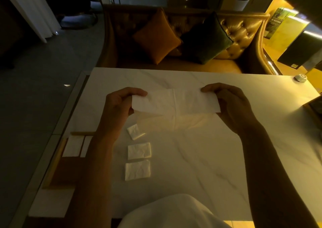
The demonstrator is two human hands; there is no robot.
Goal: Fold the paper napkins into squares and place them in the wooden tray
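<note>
A white paper napkin (176, 101), folded into a long strip, is held stretched above the white marble table (209, 158). My left hand (120, 104) pinches its left end and my right hand (230, 104) pinches its right end. Three small folded napkin squares lie on the table below my left hand: one tilted (135, 131), one in the middle (139, 150), one nearest me (137, 170). The wooden tray (57, 158) sits at the table's left edge, partly hidden by my left forearm, with folded white napkins (73, 145) in its far end.
A larger white sheet (52, 202) lies at the near left beside the tray. A small white round object (300, 77) sits at the far right corner. A dark object (315, 105) is at the right edge. A leather sofa with cushions (156, 36) stands behind the table.
</note>
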